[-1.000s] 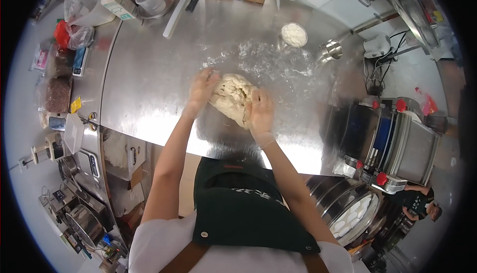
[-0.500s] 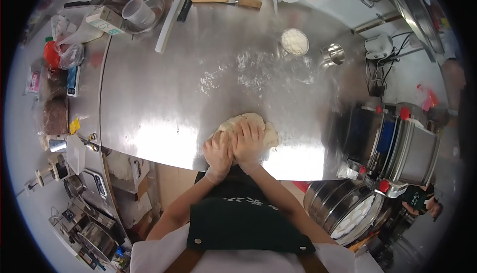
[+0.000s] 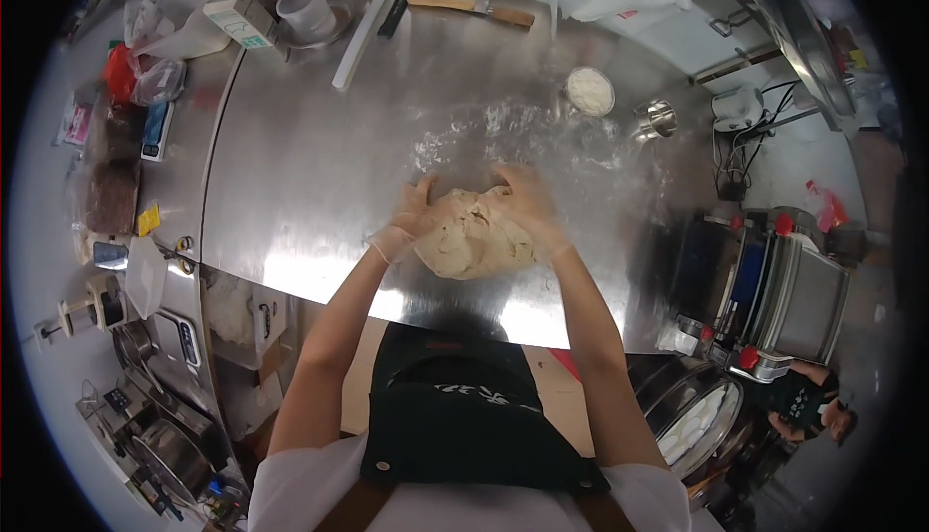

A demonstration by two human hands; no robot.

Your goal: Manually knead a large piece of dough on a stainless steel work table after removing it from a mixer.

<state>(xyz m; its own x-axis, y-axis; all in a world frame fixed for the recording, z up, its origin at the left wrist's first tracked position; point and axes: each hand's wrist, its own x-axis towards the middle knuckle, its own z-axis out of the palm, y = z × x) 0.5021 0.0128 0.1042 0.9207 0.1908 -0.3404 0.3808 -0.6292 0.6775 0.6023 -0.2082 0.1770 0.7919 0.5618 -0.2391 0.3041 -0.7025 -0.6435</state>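
Observation:
A lump of pale dough (image 3: 471, 247) with a creased, uneven surface rests on the steel worktop near its front edge. My left hand (image 3: 416, 215), in a thin clear glove, is at the dough's left side. Its fingers reach past the far edge. On the other side my right hand (image 3: 525, 209) spreads over the far right part of the dough, fingers apart and somewhat blurred. Both hands appear to touch the dough without closing round it. White flour (image 3: 503, 121) is scattered over the steel beyond them.
Far right stand a bowl of flour (image 3: 589, 92) and a metal cup (image 3: 658, 119). A wooden-handled scraper (image 3: 508, 15) and a white strip (image 3: 365, 34) lie at the back. Right is a roller machine (image 3: 774, 280); below it, stacked round trays (image 3: 702, 426). Another person (image 3: 808, 401) is lower right.
My hands were pressed close together on the dough's near side; now they have parted and moved farther out to its two sides. More of the dough shows, and the view has shifted slightly.

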